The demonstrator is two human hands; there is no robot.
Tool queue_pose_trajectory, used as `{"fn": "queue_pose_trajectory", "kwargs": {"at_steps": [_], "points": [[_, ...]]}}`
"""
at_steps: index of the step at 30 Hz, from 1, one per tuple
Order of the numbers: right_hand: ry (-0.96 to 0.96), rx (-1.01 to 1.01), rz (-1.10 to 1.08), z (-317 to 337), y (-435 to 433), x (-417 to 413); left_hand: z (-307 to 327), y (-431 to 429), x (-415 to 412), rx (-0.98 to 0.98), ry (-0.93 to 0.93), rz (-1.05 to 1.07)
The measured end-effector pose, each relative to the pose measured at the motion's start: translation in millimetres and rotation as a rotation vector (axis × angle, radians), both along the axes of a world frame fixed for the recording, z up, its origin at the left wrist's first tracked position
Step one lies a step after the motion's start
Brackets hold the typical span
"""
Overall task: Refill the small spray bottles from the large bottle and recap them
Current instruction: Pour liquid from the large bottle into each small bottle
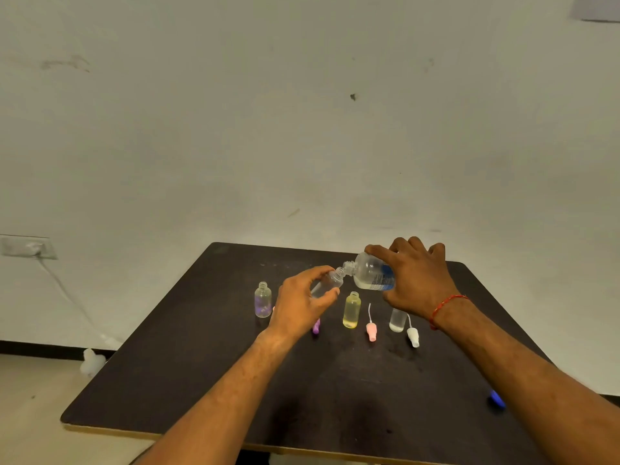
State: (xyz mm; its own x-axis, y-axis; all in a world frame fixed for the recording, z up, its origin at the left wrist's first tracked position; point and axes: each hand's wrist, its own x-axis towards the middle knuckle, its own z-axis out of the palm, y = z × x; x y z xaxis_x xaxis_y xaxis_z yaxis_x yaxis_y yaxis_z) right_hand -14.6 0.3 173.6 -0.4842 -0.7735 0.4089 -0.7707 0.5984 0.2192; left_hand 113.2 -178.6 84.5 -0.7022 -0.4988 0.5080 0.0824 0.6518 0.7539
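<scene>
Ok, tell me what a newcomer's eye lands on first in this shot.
First the pour above the middle of the dark table: the right hand tips the large clear bottle neck to neck with a small clear bottle held tilted in the left hand. Next, the yellow bottle standing uncapped just below, with a pink spray cap lying to its right.

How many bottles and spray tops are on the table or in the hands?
Small bottles: 4, purple-tinted, yellow, clear, one held
Large bottle: 1
Spray tops: 3, purple, pink, white
Total: 8
</scene>
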Motion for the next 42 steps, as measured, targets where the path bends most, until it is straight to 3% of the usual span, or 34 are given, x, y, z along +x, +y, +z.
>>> {"fn": "queue_pose_trajectory", "kwargs": {"at_steps": [42], "points": [[0.061,0.111,0.022,18,-5,-2,0,3,0,0.009,-0.015,-0.002]]}}
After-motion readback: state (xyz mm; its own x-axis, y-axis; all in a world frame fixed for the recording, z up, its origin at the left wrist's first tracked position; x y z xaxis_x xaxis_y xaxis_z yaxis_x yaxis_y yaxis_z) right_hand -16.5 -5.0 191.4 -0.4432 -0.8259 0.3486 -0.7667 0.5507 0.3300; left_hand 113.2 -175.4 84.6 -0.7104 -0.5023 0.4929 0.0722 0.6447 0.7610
